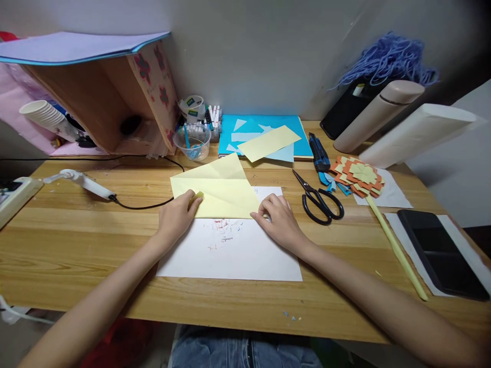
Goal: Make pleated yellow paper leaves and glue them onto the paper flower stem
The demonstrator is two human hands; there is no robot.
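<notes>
A creased sheet of pale yellow paper [218, 197] lies partly over a white sheet [230, 260] that has coloured marks on it. My left hand [178, 214] pinches the yellow paper's lower left part, where a small edge curls up by the thumb. At the lower right corner, my right hand [280, 222] has its thumb and curled fingers on the paper's edge. Black-handled scissors [318, 199] lie open to the right of the yellow paper, apart from my right hand.
Behind are a blue folder [226, 128] with paper scraps and a yellow strip [270, 143], plus a clear cup [194, 145]. To the right lie a utility knife [319, 153], a paper flower [360, 176] and a phone [441, 253]. A cable [146, 208] runs at left.
</notes>
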